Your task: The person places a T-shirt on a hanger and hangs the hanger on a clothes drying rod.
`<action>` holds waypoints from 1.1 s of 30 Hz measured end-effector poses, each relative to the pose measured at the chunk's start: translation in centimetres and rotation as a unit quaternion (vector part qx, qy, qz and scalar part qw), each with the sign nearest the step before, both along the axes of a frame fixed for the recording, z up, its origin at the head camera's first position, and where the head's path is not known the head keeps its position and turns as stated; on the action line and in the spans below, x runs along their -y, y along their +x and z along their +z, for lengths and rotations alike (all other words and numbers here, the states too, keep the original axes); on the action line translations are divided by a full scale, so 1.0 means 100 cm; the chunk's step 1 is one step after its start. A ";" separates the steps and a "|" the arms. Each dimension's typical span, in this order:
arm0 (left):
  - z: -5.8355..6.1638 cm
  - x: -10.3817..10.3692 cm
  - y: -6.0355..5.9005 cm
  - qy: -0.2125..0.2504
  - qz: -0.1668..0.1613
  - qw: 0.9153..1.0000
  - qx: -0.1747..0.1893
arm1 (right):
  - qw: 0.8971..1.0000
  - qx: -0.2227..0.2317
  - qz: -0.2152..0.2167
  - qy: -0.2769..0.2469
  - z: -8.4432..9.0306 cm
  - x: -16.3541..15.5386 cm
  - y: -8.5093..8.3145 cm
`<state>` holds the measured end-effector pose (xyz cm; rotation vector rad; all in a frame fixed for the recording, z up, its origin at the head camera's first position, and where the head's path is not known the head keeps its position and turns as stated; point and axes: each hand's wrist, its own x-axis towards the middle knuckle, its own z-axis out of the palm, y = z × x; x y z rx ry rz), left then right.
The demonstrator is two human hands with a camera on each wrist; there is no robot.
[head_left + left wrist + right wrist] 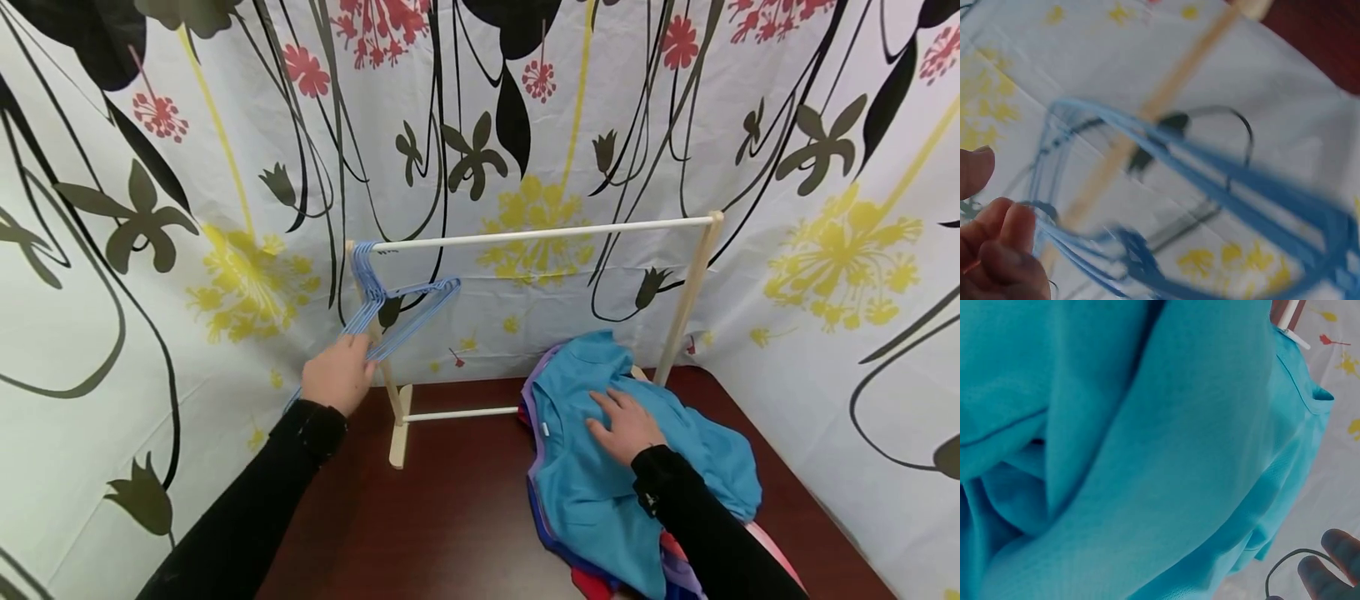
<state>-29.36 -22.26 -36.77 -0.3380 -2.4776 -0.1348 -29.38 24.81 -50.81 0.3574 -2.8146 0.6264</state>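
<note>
Several blue clothes hangers [408, 304] hang bunched at the left end of a small rack's white top rail [540, 237]. My left hand [341, 372] has its fingers curled at their lower wires; the left wrist view shows the fingertips right at the blue hanger wires [1210, 178], slightly blurred. On the right lies a pile of garments, with a turquoise shirt [592, 467] on top. My right hand [624, 427] lies over this shirt with fingers spread and relaxed. Folds of turquoise fabric [1166, 450] fill most of the right wrist view.
The rack's wooden right post [688, 300] rises behind the pile, and its left foot [401, 429] stands on the dark brown table [420, 517]. Lavender [531, 392], blue, red and pink garments show beneath the shirt. A flower-patterned curtain [480, 100] surrounds the table.
</note>
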 end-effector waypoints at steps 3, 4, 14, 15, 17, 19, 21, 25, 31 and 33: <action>0.004 0.011 -0.004 -0.002 0.021 1.000 0.005 | 1.000 0.001 -0.005 -0.001 0.000 -0.001 0.003; 0.005 0.014 -0.005 -0.003 0.027 1.000 0.009 | 1.000 0.000 -0.007 0.001 0.000 -0.002 0.003; -0.004 0.031 -0.005 -0.011 0.040 0.999 0.007 | 1.000 -0.018 -0.015 -0.001 0.000 -0.004 0.007; -0.006 0.030 -0.005 -0.007 0.038 0.999 0.001 | 1.000 -0.016 -0.017 -0.003 0.000 -0.005 0.008; -0.008 0.028 -0.007 -0.001 0.032 0.999 -0.011 | 1.000 -0.016 -0.021 -0.007 0.001 -0.006 0.009; -0.009 0.026 -0.006 0.005 0.031 0.999 -0.013 | 1.000 -0.019 -0.020 -0.007 0.001 -0.007 0.010; -0.007 0.024 -0.004 0.012 0.033 0.999 -0.003 | 1.000 -0.020 -0.019 -0.009 0.001 -0.006 0.010; 0.001 0.018 0.005 0.036 0.029 0.998 0.040 | 1.000 -0.019 -0.018 -0.009 0.001 -0.006 0.010; 0.014 0.007 0.015 0.106 0.005 0.980 0.169 | 1.000 -0.014 -0.018 -0.006 0.001 -0.006 0.010; 0.016 0.005 0.017 0.139 -0.010 0.965 0.222 | 1.000 -0.014 -0.017 -0.005 0.001 -0.006 0.010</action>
